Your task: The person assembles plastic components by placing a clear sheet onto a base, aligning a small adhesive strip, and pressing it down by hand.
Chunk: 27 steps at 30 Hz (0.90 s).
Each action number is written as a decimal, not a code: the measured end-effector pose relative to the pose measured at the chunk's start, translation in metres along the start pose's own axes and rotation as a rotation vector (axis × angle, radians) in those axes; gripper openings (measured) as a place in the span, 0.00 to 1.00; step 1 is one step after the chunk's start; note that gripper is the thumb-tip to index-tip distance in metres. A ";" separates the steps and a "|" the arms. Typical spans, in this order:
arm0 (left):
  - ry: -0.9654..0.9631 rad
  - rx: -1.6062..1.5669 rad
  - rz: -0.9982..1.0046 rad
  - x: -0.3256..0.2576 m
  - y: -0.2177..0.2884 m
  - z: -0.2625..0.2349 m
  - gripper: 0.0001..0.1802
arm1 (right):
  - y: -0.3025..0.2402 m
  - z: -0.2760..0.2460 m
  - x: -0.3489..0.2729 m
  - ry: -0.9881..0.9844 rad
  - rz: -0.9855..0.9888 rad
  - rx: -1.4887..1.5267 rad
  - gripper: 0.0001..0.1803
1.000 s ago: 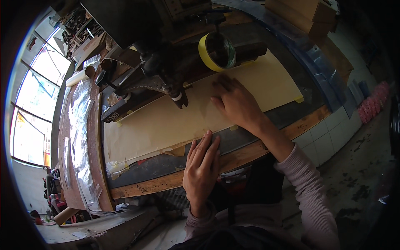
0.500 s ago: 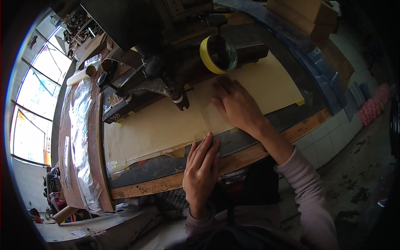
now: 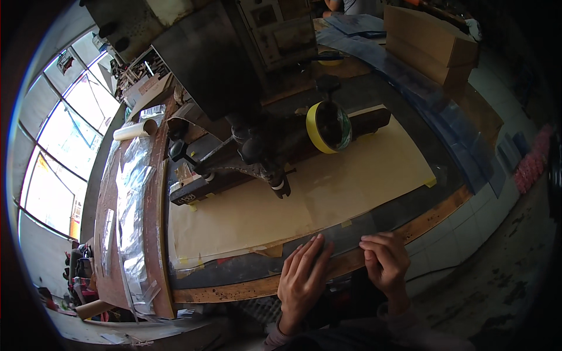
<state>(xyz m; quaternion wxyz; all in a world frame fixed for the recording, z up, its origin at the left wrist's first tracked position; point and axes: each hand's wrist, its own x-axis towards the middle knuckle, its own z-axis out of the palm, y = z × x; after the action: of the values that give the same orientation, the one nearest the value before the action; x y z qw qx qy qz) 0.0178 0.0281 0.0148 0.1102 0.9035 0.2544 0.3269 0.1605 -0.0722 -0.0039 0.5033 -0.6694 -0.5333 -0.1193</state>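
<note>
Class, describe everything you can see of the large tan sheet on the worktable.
The large tan sheet looks like paper or thin card: long, roughly rectangular, matt, with faint crosswise marks. It lies flat and slantwise on the dark tabletop. A dark bar runs along its far side; a yellow tab sits at its near right corner. The left hand is close to its near edge, though contact is unclear; the right hand is off it.

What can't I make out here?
Head view: part of the long cream paper sheet, hidden by the long dark bar.
Head view: the palm of the bare left hand, hidden by its own back.
Head view: top of the large dark boxy machine, cut off by the upper edge.
</note>
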 end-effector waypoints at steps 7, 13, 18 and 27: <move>0.054 0.010 0.009 -0.004 -0.003 0.006 0.16 | 0.013 0.013 -0.006 0.016 -0.205 -0.198 0.08; 0.086 0.036 0.012 -0.001 0.000 0.006 0.14 | 0.013 0.014 -0.009 0.023 -0.188 -0.234 0.10; 0.076 0.023 0.024 -0.002 -0.001 0.006 0.14 | 0.012 0.015 -0.010 0.032 -0.166 -0.247 0.10; 0.079 0.023 0.010 -0.002 0.000 0.007 0.13 | 0.013 0.014 -0.010 0.015 -0.175 -0.255 0.11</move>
<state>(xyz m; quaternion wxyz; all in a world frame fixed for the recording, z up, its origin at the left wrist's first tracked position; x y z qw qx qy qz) 0.0206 0.0271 0.0085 0.0882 0.8922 0.2578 0.3601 0.1617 -0.0656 -0.0246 0.4061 -0.6777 -0.5664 -0.2346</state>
